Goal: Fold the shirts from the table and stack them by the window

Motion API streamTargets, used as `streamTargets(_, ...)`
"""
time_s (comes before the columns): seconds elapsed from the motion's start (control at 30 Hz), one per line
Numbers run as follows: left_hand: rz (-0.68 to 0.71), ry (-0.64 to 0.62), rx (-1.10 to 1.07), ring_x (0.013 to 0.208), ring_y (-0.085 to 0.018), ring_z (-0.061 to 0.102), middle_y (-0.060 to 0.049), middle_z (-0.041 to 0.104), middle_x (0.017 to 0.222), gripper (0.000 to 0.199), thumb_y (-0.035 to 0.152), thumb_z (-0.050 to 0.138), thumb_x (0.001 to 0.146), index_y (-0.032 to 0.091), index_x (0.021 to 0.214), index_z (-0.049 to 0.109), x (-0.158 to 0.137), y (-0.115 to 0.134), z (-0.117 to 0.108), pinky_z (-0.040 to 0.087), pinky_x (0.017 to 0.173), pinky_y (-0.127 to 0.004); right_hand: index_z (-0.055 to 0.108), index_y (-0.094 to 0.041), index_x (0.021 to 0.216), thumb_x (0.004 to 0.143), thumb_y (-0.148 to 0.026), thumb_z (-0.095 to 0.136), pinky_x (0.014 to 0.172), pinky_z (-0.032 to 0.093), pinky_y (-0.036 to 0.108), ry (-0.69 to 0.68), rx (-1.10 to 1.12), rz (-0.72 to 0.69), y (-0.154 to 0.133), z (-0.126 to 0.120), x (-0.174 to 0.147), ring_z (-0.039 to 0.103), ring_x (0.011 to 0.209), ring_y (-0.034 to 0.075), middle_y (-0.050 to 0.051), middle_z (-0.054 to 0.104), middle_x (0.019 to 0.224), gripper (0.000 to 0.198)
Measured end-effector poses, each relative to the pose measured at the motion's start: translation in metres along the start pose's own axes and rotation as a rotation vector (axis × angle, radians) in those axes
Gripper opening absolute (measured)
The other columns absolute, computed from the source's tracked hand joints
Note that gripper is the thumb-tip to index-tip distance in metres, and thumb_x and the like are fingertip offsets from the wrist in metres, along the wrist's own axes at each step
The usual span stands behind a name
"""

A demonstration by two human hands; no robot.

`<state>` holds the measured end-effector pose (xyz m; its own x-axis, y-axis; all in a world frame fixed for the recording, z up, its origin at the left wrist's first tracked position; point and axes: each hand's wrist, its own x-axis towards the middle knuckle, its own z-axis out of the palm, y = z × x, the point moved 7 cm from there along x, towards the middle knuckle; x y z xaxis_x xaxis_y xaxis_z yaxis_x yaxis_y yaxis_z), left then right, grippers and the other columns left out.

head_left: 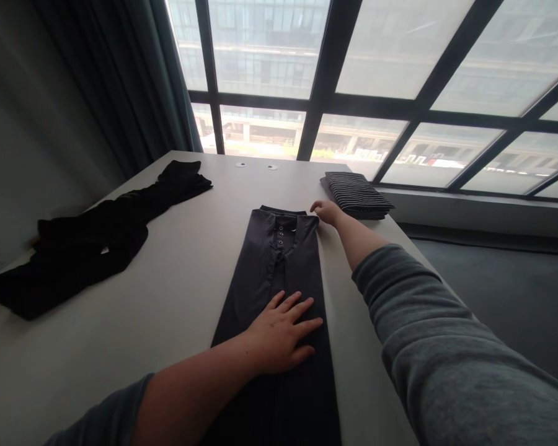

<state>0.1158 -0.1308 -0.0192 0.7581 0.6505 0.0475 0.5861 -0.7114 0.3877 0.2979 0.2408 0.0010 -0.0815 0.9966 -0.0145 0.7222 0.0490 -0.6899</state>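
A long, narrow dark grey garment (pixel 253 266) lies lengthwise on the white table (pixel 167 322), its near end running out of view. Several small round buttons line the opening at its far end; I cannot tell whether it is a shirt or trousers. My left hand (pixel 281 337) rests flat on the middle of the cloth, fingers spread. At the far right corner, my right hand (pixel 326 214) has its fingers curled together at the garment's edge, the fingertips partly hidden. Just beyond that hand sits a folded stack of striped dark clothes (pixel 356 192).
A crumpled black garment (pixel 97 235) is spread along the table's left side. Two small white discs (pixel 272 167) lie near the far edge. Behind stand large framed windows (pixel 265 49), with a dark curtain (pixel 134 74) at left. The table's right edge drops beside a ledge.
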Motion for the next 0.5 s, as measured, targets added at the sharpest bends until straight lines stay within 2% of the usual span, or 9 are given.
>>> streamTargets(0.07,0.001,-0.005,-0.006,0.162,-0.036,0.021,-0.009,0.027,0.174,0.062,0.061,0.046,0.105,0.033,0.160,0.044,0.000,0.000,0.000,0.020,0.129,-0.066,0.076,-0.009,0.104,0.080,-0.010,0.057,0.088,0.047,0.020,0.066,-0.045,-0.009,0.001,-0.008,-0.002,0.059,0.085,0.013,0.007,0.068,0.086,0.029)
streamTargets(0.13,0.003,-0.011,-0.013,0.162,-0.037,0.020,-0.010,0.027,0.174,0.062,0.061,0.045,0.105,0.032,0.160,0.045,0.000,0.000,0.000,0.019,0.129,-0.067,0.076,-0.010,0.107,0.080,-0.010,0.060,0.091,0.046,0.020,0.074,-0.073,0.015,0.005,-0.011,-0.006,0.061,0.090,0.014,0.009,0.070,0.092,0.031)
streamTargets(0.3,0.001,-0.002,-0.001,0.162,-0.036,0.022,-0.010,0.028,0.173,0.060,0.058,0.049,0.104,0.032,0.158,0.047,0.000,0.002,-0.001,0.021,0.129,-0.066,0.076,-0.010,0.109,0.082,-0.014,0.073,0.069,0.049,0.020,-0.128,-0.042,0.156,0.024,-0.003,-0.020,0.056,0.063,0.009,0.005,0.065,0.075,0.028)
streamTargets(0.4,-0.007,0.000,0.009,0.162,-0.036,0.022,-0.009,0.028,0.173,0.060,0.058,0.050,0.104,0.032,0.159,0.046,0.000,0.002,-0.001,0.021,0.129,-0.066,0.072,-0.011,0.113,0.090,-0.018,0.070,0.059,0.047,0.018,-0.198,0.045,0.187,0.027,0.000,-0.024,0.053,0.056,0.006,0.005,0.066,0.081,0.024)
streamTargets(0.5,-0.005,-0.007,0.008,0.162,-0.036,0.021,-0.009,0.028,0.174,0.061,0.059,0.048,0.104,0.032,0.159,0.046,0.000,0.001,-0.001,0.021,0.129,-0.066,0.067,-0.010,0.115,0.097,-0.020,0.065,0.056,0.048,0.018,-0.210,0.130,0.199,0.023,0.000,-0.023,0.058,0.058,0.007,0.008,0.069,0.089,0.021)
